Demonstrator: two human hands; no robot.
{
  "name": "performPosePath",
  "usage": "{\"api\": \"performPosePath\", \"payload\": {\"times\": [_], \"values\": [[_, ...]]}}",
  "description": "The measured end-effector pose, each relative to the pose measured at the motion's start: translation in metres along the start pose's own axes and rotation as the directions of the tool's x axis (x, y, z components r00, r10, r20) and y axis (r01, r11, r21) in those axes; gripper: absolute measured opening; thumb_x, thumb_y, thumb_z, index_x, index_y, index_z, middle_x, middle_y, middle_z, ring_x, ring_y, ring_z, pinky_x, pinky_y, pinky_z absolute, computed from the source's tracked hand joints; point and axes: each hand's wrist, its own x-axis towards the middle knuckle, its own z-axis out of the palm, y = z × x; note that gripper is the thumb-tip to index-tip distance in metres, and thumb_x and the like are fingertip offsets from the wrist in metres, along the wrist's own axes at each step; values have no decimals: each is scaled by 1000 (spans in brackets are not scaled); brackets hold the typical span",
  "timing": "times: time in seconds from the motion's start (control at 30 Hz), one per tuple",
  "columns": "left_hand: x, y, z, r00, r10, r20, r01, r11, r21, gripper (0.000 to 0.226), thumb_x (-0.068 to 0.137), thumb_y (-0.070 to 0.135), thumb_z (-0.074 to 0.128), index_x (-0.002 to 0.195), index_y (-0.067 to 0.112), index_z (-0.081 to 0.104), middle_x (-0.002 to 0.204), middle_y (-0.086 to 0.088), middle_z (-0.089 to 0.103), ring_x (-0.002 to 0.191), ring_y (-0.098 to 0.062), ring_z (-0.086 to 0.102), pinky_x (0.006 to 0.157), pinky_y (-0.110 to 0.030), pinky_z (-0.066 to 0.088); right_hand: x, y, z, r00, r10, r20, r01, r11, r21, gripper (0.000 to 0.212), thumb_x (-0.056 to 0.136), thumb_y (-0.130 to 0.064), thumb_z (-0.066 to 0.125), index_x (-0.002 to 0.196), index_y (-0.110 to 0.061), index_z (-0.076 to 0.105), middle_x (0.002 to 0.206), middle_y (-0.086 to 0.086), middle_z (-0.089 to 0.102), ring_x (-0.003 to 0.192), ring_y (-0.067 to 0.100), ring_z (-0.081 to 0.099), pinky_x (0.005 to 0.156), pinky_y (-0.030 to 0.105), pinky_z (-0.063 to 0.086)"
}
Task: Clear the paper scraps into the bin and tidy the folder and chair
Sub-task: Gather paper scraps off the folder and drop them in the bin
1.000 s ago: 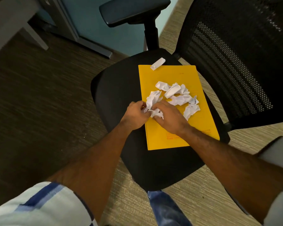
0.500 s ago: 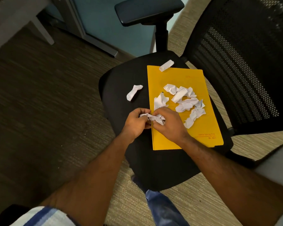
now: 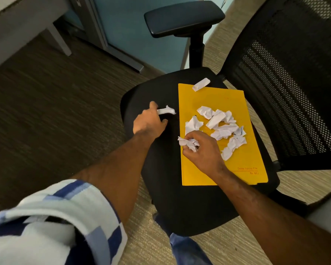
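Note:
A yellow folder (image 3: 214, 169) lies on the black seat (image 3: 180, 207) of an office chair. Several crumpled white paper scraps (image 3: 220, 127) are heaped on the folder's middle. My right hand (image 3: 201, 148) rests on the folder's left edge, fingers closed around a bunch of crumpled scraps (image 3: 188, 143). My left hand (image 3: 149, 121) reaches over the bare seat, its fingers spread and touching a single loose scrap (image 3: 166, 111); a firm hold is not visible. Another folded scrap (image 3: 201, 84) lies at the folder's far edge. No bin is in view.
The chair's mesh backrest (image 3: 287, 88) stands to the right and a padded armrest (image 3: 183, 16) rises behind the seat. A blue partition panel (image 3: 134, 25) and a grey desk leg (image 3: 59, 41) stand at the back left. Carpet surrounds the chair.
My hands have parted. The left hand moved up and left across the seat to the loose scrap. The right hand stayed at the folder's edge with the bunched scraps.

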Motion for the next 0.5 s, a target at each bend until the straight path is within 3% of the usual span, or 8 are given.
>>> {"api": "performPosePath", "payload": {"times": [0.13, 0.23, 0.43, 0.5], "values": [[8, -5, 4, 999, 31, -13, -30, 997, 76, 27, 92, 26, 57, 116, 17, 51, 110, -14, 66, 101, -38, 64, 71, -41, 42, -2, -1, 1, 1000, -24, -6, 24, 1000, 14, 16, 77, -13, 72, 91, -13, 66, 85, -2, 64, 73, 6, 54, 62, 7, 37], [-7, -12, 8, 996, 85, -15, -83, 994, 72, 23, 95, 26, 52, 115, 16, 52, 106, -15, 67, 97, -38, 65, 68, -40, 41, -6, -3, 3, 1000, -19, -2, 19, 999, 42, 15, 76, -13, 72, 90, -13, 66, 83, -2, 65, 72, 8, 55, 62, 10, 39], [-62, -51, 9, 998, 62, 4, -62, 993, -98, 27, 99, 34, 42, 115, 18, 56, 99, -12, 69, 93, -35, 65, 76, -42, 49, -14, -28, 16, 999, -38, 22, 37, 997, 66, 14, 76, -13, 71, 89, -16, 65, 81, -4, 64, 72, 11, 59, 60, 22, 47], [-84, -72, 4, 999, 23, 21, -17, 968, -250, 28, 99, 35, 41, 119, 23, 57, 94, -7, 70, 90, -28, 67, 79, -41, 52, -17, -45, 25, 998, -54, 39, 51, 996, 79, 14, 76, -13, 71, 88, -16, 65, 81, -4, 64, 73, 12, 60, 61, 24, 48]]}}
